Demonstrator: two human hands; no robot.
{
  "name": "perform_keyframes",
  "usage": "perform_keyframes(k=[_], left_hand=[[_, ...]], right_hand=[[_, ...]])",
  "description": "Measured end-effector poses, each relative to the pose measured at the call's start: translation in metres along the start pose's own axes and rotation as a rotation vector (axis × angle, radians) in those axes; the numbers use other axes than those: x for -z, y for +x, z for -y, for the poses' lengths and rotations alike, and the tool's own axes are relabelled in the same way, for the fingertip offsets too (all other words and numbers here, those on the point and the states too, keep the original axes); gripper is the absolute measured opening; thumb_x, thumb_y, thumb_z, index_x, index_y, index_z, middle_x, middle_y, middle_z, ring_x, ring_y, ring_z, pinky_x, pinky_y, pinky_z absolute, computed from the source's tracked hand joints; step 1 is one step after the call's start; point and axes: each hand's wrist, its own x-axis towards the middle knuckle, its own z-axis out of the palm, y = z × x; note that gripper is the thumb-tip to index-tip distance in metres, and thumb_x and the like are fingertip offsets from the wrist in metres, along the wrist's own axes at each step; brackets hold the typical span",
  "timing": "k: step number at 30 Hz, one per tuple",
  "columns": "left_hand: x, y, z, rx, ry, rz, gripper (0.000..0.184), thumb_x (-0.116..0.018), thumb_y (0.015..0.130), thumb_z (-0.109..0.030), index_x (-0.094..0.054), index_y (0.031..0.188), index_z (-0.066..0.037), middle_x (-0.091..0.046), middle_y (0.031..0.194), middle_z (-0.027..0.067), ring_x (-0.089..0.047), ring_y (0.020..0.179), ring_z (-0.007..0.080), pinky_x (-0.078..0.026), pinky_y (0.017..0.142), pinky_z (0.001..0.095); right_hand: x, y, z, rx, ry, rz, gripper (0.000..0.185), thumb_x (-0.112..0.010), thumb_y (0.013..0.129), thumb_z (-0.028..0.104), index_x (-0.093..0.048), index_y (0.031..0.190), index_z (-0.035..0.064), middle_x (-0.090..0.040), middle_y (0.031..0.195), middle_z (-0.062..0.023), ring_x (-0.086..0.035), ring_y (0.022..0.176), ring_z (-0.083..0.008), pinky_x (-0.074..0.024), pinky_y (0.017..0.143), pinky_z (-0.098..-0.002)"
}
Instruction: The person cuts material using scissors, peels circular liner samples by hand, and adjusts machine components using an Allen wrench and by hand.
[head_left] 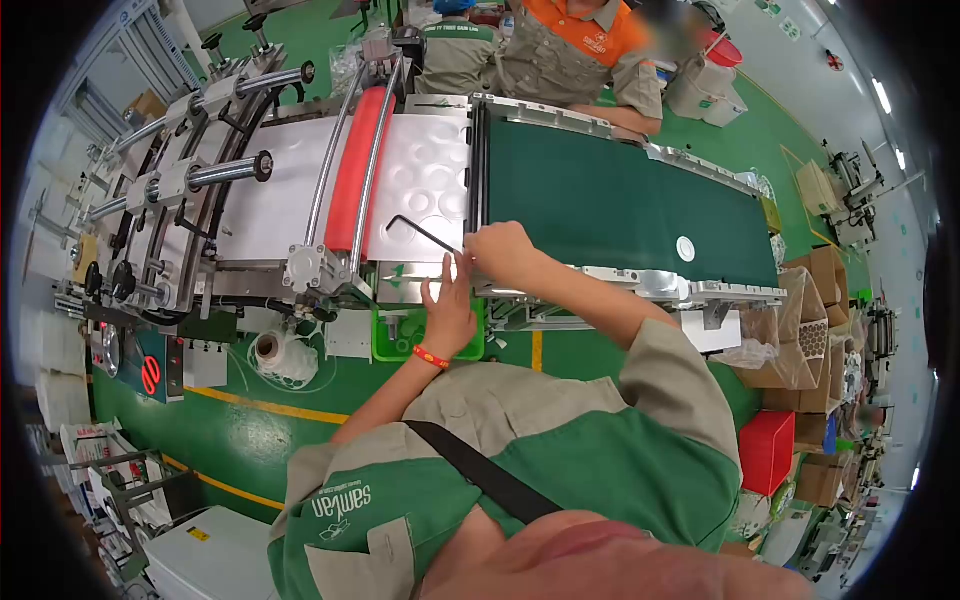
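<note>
A black hex key [425,233] slants over the white sheet with round cutouts [425,160], its bent end pointing left. Its long end runs to my right hand [502,252], whose fingers are curled closed around it by the front edge of the machine, near the dark roller bar. Just below, my left hand [450,315], with a red wristband, reaches up with fingers apart, the fingertips by the key's end and the machine's edge. Whether those fingertips touch the key, I cannot tell.
A red roller [360,170] between metal rods stands left of my hands. To the right runs a green conveyor belt [590,200] carrying a white disc [685,249]. Below sits a green bin [390,343]. Across the machine a person in an orange-and-grey shirt [570,50] leans on the frame.
</note>
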Motion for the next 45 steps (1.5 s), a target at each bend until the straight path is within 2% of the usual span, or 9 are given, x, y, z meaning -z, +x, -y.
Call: perform_keyframes(k=[7,10,16,22,33,35,43,44,45], left_hand=[[-0.001,-0.004,0.002,-0.025,0.000,0.007,0.089,-0.054,0.064,0.000,-0.008,0.141,0.002,-0.012,0.147,0.0170,-0.011,0.138,0.0281,-0.019,0.096,0.0581],[-0.002,-0.001,0.004,-0.013,0.043,0.025,0.089,-0.052,0.065,-0.002,-0.005,0.140,0.005,-0.013,0.146,0.0218,-0.011,0.138,0.0285,-0.019,0.097,0.0592],[0.002,-0.002,-0.003,0.038,0.074,0.030,0.086,-0.050,0.070,-0.003,-0.004,0.142,-0.001,-0.022,0.146,0.0105,-0.017,0.136,0.0276,-0.022,0.098,0.0577],[0.001,-0.004,-0.005,0.003,0.086,0.009,0.085,-0.052,0.068,-0.004,-0.009,0.141,0.002,-0.018,0.147,0.0114,-0.018,0.136,0.0266,-0.024,0.096,0.0545],[0.002,-0.004,-0.009,-0.006,0.121,-0.040,0.081,-0.051,0.067,-0.004,-0.014,0.138,0.007,-0.019,0.147,0.0133,-0.022,0.135,0.0269,-0.024,0.096,0.0512],[-0.004,-0.005,-0.004,-0.008,0.100,0.000,0.094,-0.056,0.065,-0.003,0.001,0.140,0.005,-0.016,0.147,0.0172,-0.016,0.137,0.0303,-0.020,0.098,0.0556],[-0.007,-0.008,-0.005,0.013,0.097,-0.032,0.091,-0.055,0.066,-0.004,-0.003,0.139,0.007,-0.018,0.144,0.0255,-0.020,0.135,0.0301,-0.019,0.099,0.0548],[-0.005,-0.007,-0.007,0.016,0.045,-0.071,0.080,-0.051,0.067,-0.003,-0.016,0.137,0.009,-0.023,0.144,0.0190,-0.021,0.135,0.0274,-0.024,0.096,0.0516],[-0.005,-0.005,-0.007,-0.004,0.103,-0.100,0.082,-0.052,0.066,-0.004,-0.014,0.138,0.009,-0.021,0.144,0.0191,-0.019,0.136,0.0271,-0.024,0.096,0.0520]], right_hand=[[-0.017,-0.006,0.000,-0.138,0.146,-0.161,0.011,-0.065,0.068,0.018,-0.061,0.070,0.0073,-0.062,0.065,-0.0112,-0.062,0.063,-0.0284,-0.0479,0.054,-0.0397],[-0.017,-0.020,0.000,-0.123,0.266,-0.237,0.015,-0.064,0.072,0.022,-0.060,0.078,0.0091,-0.063,0.068,-0.0097,-0.062,0.067,-0.0283,-0.0479,0.058,-0.0407],[-0.024,-0.034,0.006,-0.150,0.591,-0.245,0.021,-0.066,0.075,0.022,-0.062,0.092,0.0103,-0.062,0.068,-0.0077,-0.059,0.067,-0.0271,-0.0456,0.059,-0.0391],[-0.049,-0.024,-0.006,-0.028,0.665,-0.703,0.010,-0.063,0.077,0.013,-0.063,0.070,0.0051,-0.058,0.064,-0.0058,-0.047,0.061,-0.0222,-0.0375,0.058,-0.0329],[-0.064,-0.024,-0.015,-0.047,0.805,-0.660,0.017,-0.074,0.067,0.018,-0.063,0.072,0.0059,-0.055,0.063,-0.0039,-0.047,0.060,-0.0189,-0.0383,0.056,-0.0308],[-0.059,-0.027,-0.009,-0.145,0.934,-0.622,0.016,-0.074,0.066,0.016,-0.064,0.075,0.0068,-0.055,0.063,-0.0015,-0.047,0.060,-0.0162,-0.0388,0.057,-0.0296],[-0.058,-0.025,-0.013,-0.022,0.883,-0.595,0.016,-0.072,0.068,0.015,-0.068,0.083,0.0097,-0.059,0.066,-0.0014,-0.049,0.062,-0.0153,-0.0403,0.062,-0.0287],[-0.064,-0.025,-0.017,-0.025,0.895,-0.583,0.015,-0.070,0.070,0.015,-0.068,0.084,0.0103,-0.059,0.067,-0.0017,-0.050,0.062,-0.0155,-0.0409,0.064,-0.0284],[-0.061,-0.024,-0.018,-0.007,0.892,-0.555,0.014,-0.070,0.071,0.015,-0.068,0.085,0.0102,-0.060,0.069,-0.0024,-0.051,0.063,-0.0162,-0.0415,0.066,-0.0283]])
